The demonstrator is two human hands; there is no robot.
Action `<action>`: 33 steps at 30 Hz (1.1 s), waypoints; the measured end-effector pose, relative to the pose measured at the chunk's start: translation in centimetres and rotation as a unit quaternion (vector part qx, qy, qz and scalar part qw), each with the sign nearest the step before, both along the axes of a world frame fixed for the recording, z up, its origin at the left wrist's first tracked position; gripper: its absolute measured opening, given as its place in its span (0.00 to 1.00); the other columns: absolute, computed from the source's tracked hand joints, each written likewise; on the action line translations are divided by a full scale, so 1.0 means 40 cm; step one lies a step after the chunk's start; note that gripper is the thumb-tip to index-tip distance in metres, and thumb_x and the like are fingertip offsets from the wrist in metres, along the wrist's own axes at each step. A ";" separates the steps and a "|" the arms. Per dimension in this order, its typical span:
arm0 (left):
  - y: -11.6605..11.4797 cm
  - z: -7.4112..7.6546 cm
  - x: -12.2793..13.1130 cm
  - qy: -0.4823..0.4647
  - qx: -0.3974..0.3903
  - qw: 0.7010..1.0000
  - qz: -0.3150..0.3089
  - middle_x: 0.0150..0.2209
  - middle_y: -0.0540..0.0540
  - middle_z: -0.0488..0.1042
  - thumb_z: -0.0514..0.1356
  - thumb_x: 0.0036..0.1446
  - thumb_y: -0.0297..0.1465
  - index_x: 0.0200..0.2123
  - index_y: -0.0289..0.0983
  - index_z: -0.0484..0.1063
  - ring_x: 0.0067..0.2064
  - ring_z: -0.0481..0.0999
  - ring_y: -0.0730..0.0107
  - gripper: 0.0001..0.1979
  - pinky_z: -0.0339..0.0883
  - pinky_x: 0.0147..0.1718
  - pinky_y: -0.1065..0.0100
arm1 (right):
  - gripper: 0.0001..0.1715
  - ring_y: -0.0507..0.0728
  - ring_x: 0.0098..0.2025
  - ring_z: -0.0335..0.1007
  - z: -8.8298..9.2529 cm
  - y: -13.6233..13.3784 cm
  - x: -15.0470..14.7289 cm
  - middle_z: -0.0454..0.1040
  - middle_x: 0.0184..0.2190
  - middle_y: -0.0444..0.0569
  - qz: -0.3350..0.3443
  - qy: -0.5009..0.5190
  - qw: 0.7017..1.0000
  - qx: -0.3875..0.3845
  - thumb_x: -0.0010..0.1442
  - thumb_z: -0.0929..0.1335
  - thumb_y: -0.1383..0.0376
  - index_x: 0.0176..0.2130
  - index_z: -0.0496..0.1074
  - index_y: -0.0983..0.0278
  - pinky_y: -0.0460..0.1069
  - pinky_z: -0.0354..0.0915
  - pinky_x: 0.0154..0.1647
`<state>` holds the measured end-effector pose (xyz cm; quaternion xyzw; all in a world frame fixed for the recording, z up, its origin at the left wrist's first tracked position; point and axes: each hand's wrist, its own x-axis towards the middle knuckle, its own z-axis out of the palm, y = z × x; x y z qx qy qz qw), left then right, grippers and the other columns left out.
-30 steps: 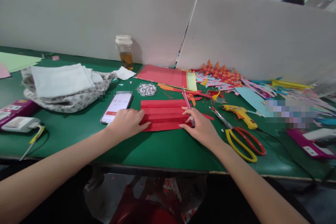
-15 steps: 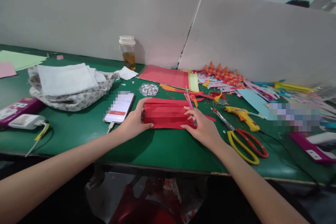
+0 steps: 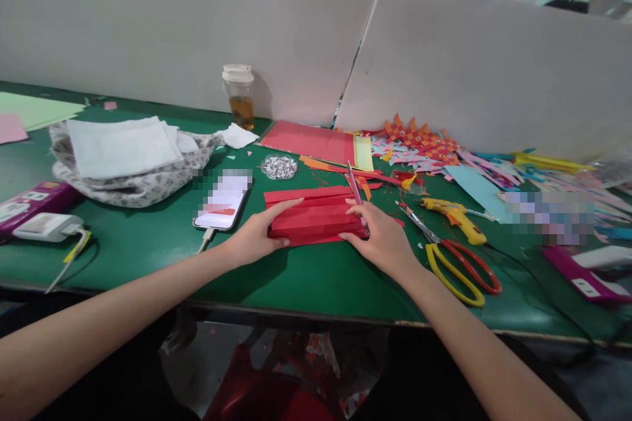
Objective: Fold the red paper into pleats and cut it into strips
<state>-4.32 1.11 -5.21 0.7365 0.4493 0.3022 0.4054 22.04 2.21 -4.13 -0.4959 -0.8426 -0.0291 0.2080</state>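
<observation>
pleated red paper [image 3: 311, 218] now sits bunched narrower than 1 s ago; left hand [image 3: 257, 238] and right hand [image 3: 384, 242] grasp its ends with curled fingers.

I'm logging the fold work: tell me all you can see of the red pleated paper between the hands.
The red paper is a thin matte sheet creased into lengthwise accordion pleats, partly gathered, lying on the green table. The left hand grips its left end, thumb on top; the right hand, a pen between its fingers, presses its right end.
</observation>
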 end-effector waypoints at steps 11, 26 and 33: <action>0.002 -0.017 0.009 0.006 0.029 0.998 0.053 0.52 0.49 0.69 0.61 0.48 0.27 0.51 0.44 0.65 0.52 0.68 0.64 0.25 0.63 0.50 0.63 | 0.09 0.57 0.39 0.73 0.025 -0.006 0.008 0.75 0.39 0.49 0.014 0.138 0.989 0.057 0.58 0.66 0.62 0.40 0.67 0.61 0.51 0.66 0.40; -0.002 -0.022 0.017 0.013 0.019 0.996 0.083 0.50 0.50 0.71 0.61 0.47 0.27 0.49 0.44 0.67 0.51 0.70 0.62 0.23 0.64 0.50 0.61 | 0.13 0.50 0.16 0.65 0.103 -0.028 0.054 0.73 0.20 0.44 -0.001 0.517 0.846 -0.130 0.57 0.66 0.56 0.35 0.73 0.63 0.47 0.63 0.19; 0.006 -0.012 0.012 0.044 0.007 0.996 0.071 0.50 0.50 0.71 0.62 0.46 0.28 0.49 0.44 0.67 0.49 0.71 0.61 0.24 0.65 0.49 0.60 | 0.13 0.51 0.20 0.67 0.072 -0.037 -0.008 0.77 0.26 0.48 0.022 0.458 0.838 -0.295 0.52 0.69 0.57 0.32 0.71 0.64 0.49 0.66 0.25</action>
